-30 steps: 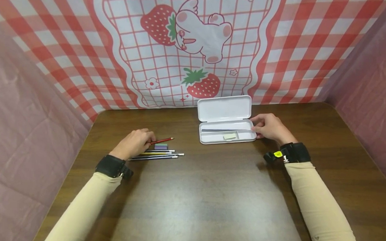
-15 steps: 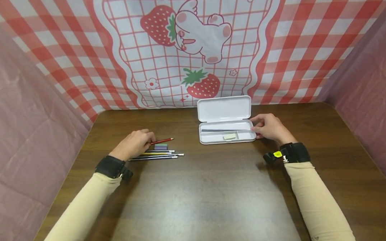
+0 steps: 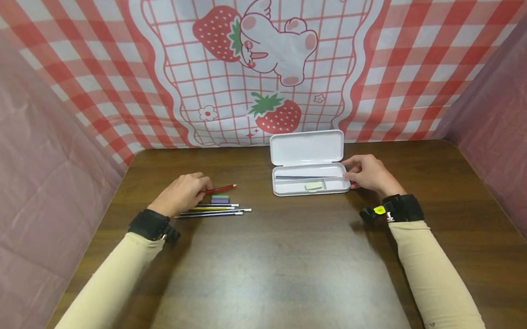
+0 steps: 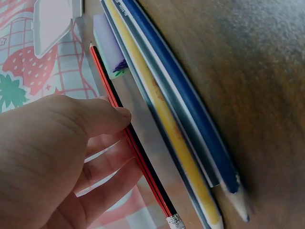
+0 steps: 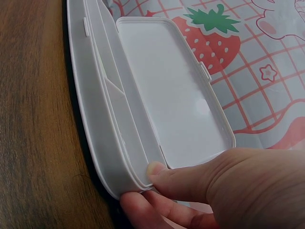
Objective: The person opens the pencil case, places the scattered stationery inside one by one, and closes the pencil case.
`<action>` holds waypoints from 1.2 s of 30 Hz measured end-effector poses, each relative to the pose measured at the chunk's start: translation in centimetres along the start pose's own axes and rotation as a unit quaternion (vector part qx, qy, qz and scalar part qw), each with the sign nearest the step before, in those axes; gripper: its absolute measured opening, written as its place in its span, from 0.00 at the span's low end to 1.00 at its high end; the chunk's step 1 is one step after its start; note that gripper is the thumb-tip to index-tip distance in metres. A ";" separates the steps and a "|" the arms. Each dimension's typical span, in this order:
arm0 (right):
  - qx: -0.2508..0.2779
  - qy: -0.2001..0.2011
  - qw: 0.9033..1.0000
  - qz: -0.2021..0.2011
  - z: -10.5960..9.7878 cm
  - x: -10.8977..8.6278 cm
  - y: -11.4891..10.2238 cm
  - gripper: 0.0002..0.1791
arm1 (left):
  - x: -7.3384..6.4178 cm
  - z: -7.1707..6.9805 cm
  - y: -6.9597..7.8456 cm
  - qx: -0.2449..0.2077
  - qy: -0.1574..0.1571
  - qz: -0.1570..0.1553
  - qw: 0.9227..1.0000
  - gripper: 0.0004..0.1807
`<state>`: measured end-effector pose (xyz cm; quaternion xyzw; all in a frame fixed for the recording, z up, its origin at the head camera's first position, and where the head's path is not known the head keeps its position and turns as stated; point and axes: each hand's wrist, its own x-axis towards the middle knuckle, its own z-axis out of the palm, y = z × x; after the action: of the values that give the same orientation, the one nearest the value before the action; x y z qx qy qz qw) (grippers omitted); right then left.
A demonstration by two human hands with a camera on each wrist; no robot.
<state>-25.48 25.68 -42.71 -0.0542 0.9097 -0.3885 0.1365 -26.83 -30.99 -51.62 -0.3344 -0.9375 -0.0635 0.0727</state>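
My left hand (image 3: 180, 194) pinches a red-and-black striped pencil (image 4: 107, 86) between thumb and fingers, its tip pointing toward the case. A purple-and-green eraser (image 3: 219, 200) lies just beside that pencil. Several other pencils, among them a yellow pencil (image 4: 157, 100) and a dark blue pencil (image 4: 190, 90), lie side by side on the table by the left hand. With thumb on the rim and fingers outside, my right hand (image 3: 370, 175) grips the right end of an open white pencil case (image 5: 95, 124). Inside the case are a pale green eraser (image 3: 313, 186) and a long thin grey strip (image 3: 307, 178).
The raised lid (image 3: 307, 148) of the case leans back close to a red-and-white strawberry-print cloth (image 3: 161, 81) behind the table. Pink curtains (image 3: 38, 174) hang at both sides. Brown wooden tabletop (image 3: 277, 263) stretches in front of the case and pencils.
My left hand has shifted very slightly away from me, the red-and-black pencil moving with it. The right hand and the case have stayed in place.
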 end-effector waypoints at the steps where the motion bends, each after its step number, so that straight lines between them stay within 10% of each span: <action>1: -0.001 0.000 1.000 -0.001 0.0 0.0 0.0 0.26 | 0.1 -0.1 0.1 -0.005 -0.001 -0.002 1.000 0.10; 9: 0.002 0.001 1.000 0.001 0.0 0.0 0.0 0.26 | 0.4 -5.7 5.1 -0.006 -0.001 0.002 1.000 0.09; 20: 0.007 0.000 1.000 0.001 -0.1 -0.1 -0.1 0.26 | 1.8 -4.2 2.3 0.036 0.008 0.013 0.999 0.11; 28: 0.007 -0.001 1.000 -0.001 0.0 0.0 -0.2 0.25 | 1.7 -11.7 8.0 -0.012 -0.024 -0.012 1.000 0.09; 36: 0.004 -0.001 1.000 0.002 0.0 0.0 -0.2 0.26 | 2.0 -12.8 8.7 -0.003 -0.039 -0.030 0.999 0.09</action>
<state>-25.45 25.54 -42.58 -0.0525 0.9079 -0.3922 0.1385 -21.66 -25.23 -38.09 -0.3085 -0.9491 -0.0551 0.0328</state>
